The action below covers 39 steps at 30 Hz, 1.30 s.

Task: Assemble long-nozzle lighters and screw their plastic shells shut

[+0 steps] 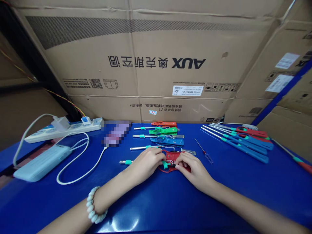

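Observation:
My left hand (pixel 147 161) bends over the left side of an opened red lighter casing (pixel 173 157), its closed fingers at a small green piece (pixel 165 165). My right hand (pixel 195 169) pinches the end of a small black part (pixel 172 165) joined to that green piece. Thin white wires run inside the casing. A metal tube with a green collar (pixel 128 162) sticks out left, partly hidden by my left hand. Behind lie more opened long lighters in a column: blue (pixel 170 142), green (pixel 164 131) and orange-red (pixel 165 124), each with a metal tube and loose parts.
A screwdriver (pixel 206 155) with a clear handle lies right of my hands. Several closed lighters (pixel 251 143) are piled farther right. On the left are a power strip (pixel 44 131), a light-blue power bank (pixel 42 162), a white cable (pixel 80 172) and a blurred-out phone (pixel 117 133). Cardboard (pixel 151 39) walls the back.

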Motion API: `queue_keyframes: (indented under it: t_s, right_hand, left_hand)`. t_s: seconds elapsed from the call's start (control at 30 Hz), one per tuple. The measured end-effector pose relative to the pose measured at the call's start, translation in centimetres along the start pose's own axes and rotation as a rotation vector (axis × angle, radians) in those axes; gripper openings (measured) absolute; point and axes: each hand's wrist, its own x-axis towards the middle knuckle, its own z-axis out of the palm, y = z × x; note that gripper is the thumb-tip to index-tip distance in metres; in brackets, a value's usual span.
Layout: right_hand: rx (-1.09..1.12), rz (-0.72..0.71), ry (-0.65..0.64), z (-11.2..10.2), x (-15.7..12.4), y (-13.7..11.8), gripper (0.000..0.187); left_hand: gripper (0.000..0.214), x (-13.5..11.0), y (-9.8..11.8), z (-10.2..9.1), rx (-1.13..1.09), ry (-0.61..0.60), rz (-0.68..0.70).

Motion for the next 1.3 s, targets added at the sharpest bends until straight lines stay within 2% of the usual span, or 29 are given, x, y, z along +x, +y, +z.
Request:
queue_keyframes:
  t_s: [0.37, 0.73, 1.3]
  right_hand:
    - [0.024, 0.019, -0.001, 0.2, 0.0, 0.2, 0.010]
    - [0.015, 0.022, -0.003, 0.1, 0.1, 0.0, 0.010]
    - [0.056, 0.066, 0.021, 0.3, 0.1, 0.4, 0.011]
  left_hand:
    - [0.017, 0.1, 0.4, 0.1, 0.087, -0.008, 0.041]
    - [0.016, 0.3, 0.7, 0.7, 0.060, -0.018, 0.001]
    - [0.011, 0.0, 0.9, 1.5, -0.066, 0.058, -0.029]
